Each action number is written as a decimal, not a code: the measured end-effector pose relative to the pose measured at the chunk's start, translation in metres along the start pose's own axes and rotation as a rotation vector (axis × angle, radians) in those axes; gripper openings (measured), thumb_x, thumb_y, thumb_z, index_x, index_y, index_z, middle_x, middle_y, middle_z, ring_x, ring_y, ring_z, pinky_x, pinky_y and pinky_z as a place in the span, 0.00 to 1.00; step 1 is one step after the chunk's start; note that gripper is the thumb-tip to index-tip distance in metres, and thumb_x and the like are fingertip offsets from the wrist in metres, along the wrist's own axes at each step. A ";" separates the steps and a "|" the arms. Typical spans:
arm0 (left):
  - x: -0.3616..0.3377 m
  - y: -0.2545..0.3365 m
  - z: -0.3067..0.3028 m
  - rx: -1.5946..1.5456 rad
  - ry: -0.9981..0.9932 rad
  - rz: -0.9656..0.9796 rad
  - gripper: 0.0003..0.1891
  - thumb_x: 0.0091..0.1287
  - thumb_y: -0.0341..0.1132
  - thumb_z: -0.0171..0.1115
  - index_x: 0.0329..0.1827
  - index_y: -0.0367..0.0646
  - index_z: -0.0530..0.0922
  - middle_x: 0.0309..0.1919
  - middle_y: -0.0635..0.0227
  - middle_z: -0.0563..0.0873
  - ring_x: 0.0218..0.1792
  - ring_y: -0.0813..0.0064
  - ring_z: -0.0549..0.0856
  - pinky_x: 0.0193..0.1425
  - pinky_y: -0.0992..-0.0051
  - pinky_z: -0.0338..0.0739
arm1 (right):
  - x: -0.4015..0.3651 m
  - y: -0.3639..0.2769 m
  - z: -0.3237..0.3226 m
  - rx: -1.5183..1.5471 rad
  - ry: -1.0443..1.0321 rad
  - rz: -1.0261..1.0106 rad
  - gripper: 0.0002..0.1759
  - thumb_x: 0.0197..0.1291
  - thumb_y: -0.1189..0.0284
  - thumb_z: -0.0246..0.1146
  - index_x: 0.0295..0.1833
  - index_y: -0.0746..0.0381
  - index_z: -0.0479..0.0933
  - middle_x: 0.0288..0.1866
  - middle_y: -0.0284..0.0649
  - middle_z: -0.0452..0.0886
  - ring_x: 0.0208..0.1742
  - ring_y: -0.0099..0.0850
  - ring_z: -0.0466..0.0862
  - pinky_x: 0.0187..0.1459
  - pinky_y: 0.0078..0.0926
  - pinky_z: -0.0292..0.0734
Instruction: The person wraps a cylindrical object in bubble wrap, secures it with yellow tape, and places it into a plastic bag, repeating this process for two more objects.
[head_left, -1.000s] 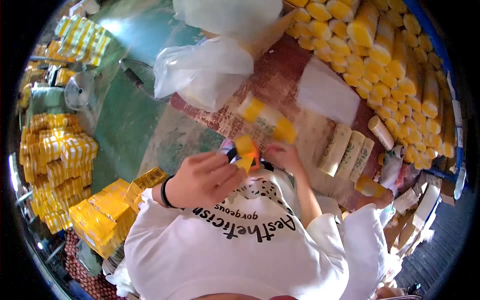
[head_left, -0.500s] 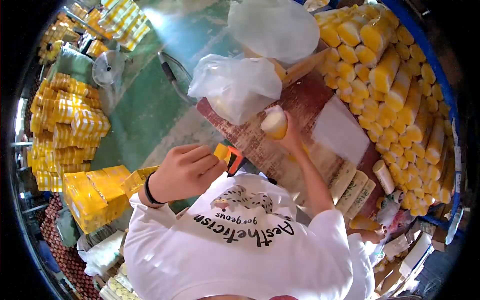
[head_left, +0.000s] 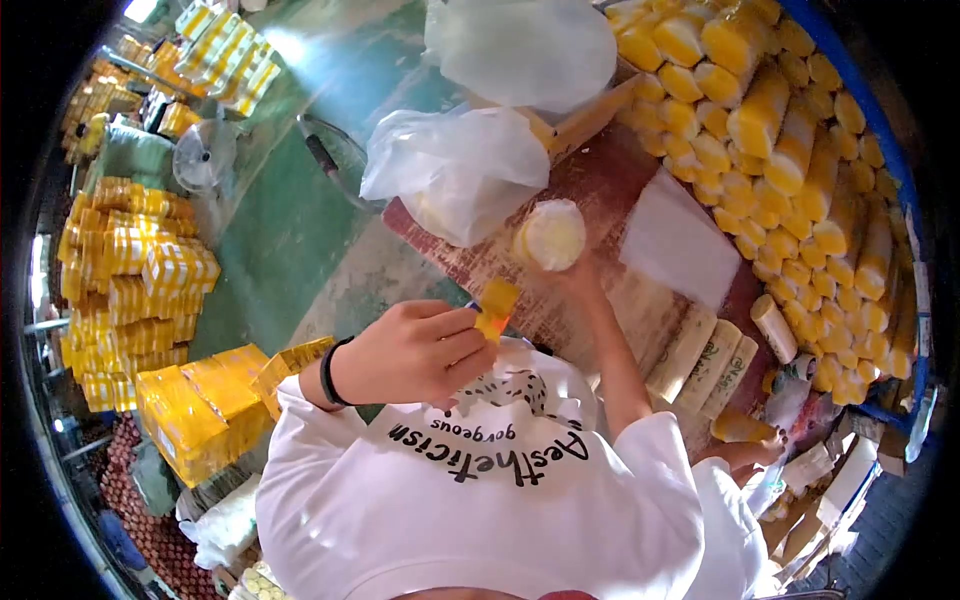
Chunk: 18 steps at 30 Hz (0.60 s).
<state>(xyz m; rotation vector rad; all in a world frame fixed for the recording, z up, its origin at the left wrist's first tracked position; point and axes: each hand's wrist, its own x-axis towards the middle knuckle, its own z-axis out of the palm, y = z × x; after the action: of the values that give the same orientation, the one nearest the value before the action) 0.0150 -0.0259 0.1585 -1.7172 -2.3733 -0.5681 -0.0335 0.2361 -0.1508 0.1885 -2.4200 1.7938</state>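
My left hand [head_left: 415, 350], with a black band at the wrist, is closed round a tape dispenser [head_left: 492, 322]. Only its orange part and a flap of yellow tape show past the fingers; the handle is hidden. My right hand [head_left: 575, 275] grips a pale cylindrical roll [head_left: 552, 235], tilted so that its round whitish end faces up toward me. The roll is just right of a translucent plastic bag [head_left: 460, 175] and above the worn reddish-brown tabletop [head_left: 600, 180]. A white sheet [head_left: 680, 240] lies to the right of my right hand.
Yellow-ended rolls [head_left: 800, 180] are piled high on the right. Several wrapped rolls with writing [head_left: 710, 365] lie near my right arm. Another person's hand [head_left: 765, 450] is beside a yellow roll [head_left: 740, 425]. Yellow-taped boxes [head_left: 200, 400] stand at left; a second plastic bag [head_left: 520, 50] lies beyond.
The roll in my right hand has turned so its round end faces up. My left hand has moved right and down with the tape dispenser, toward the roll. The view has shifted slightly.
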 end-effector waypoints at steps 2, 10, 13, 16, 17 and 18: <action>0.005 -0.003 0.002 0.003 -0.080 0.021 0.11 0.52 0.32 0.66 0.38 0.39 0.79 0.28 0.72 0.76 0.29 0.76 0.77 0.28 0.78 0.74 | -0.004 -0.006 -0.008 -0.011 0.008 -0.007 0.63 0.33 0.67 0.81 0.74 0.59 0.48 0.70 0.43 0.62 0.70 0.37 0.64 0.70 0.39 0.61; 0.018 -0.015 0.025 -0.044 -0.014 0.127 0.07 0.48 0.32 0.61 0.27 0.42 0.73 0.25 0.73 0.72 0.29 0.77 0.76 0.29 0.79 0.73 | 0.020 -0.085 -0.049 0.179 0.086 0.184 0.34 0.51 0.72 0.70 0.65 0.62 0.67 0.65 0.38 0.70 0.65 0.30 0.70 0.62 0.31 0.69; 0.020 -0.017 0.029 -0.069 -0.073 0.170 0.08 0.51 0.32 0.64 0.32 0.41 0.77 0.26 0.74 0.74 0.30 0.77 0.77 0.28 0.78 0.74 | 0.067 -0.081 -0.044 -0.054 -0.170 0.173 0.23 0.52 0.73 0.68 0.56 0.62 0.75 0.57 0.36 0.77 0.59 0.30 0.75 0.57 0.29 0.73; 0.019 -0.017 0.031 -0.071 -0.045 0.188 0.07 0.49 0.32 0.63 0.28 0.42 0.75 0.25 0.73 0.73 0.30 0.78 0.77 0.28 0.78 0.74 | 0.082 -0.102 -0.038 -0.383 -0.292 0.137 0.16 0.50 0.71 0.68 0.47 0.62 0.79 0.47 0.37 0.80 0.51 0.36 0.78 0.53 0.30 0.75; 0.018 -0.018 0.032 -0.069 -0.018 0.189 0.06 0.47 0.32 0.61 0.25 0.42 0.73 0.24 0.73 0.72 0.30 0.78 0.77 0.28 0.78 0.74 | 0.078 -0.106 -0.031 -0.464 -0.206 0.009 0.13 0.50 0.75 0.66 0.44 0.62 0.79 0.41 0.36 0.80 0.45 0.36 0.79 0.49 0.30 0.76; 0.015 -0.019 0.034 -0.084 -0.036 0.175 0.07 0.48 0.32 0.62 0.28 0.42 0.75 0.25 0.73 0.73 0.30 0.77 0.77 0.28 0.78 0.74 | 0.072 -0.108 -0.028 -0.542 -0.120 -0.116 0.10 0.51 0.78 0.65 0.41 0.63 0.79 0.36 0.34 0.79 0.39 0.37 0.80 0.46 0.29 0.76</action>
<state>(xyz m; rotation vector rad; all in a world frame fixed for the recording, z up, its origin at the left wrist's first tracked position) -0.0047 -0.0042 0.1285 -1.9623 -2.2214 -0.6211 -0.0850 0.2294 -0.0284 0.3752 -2.8016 1.0534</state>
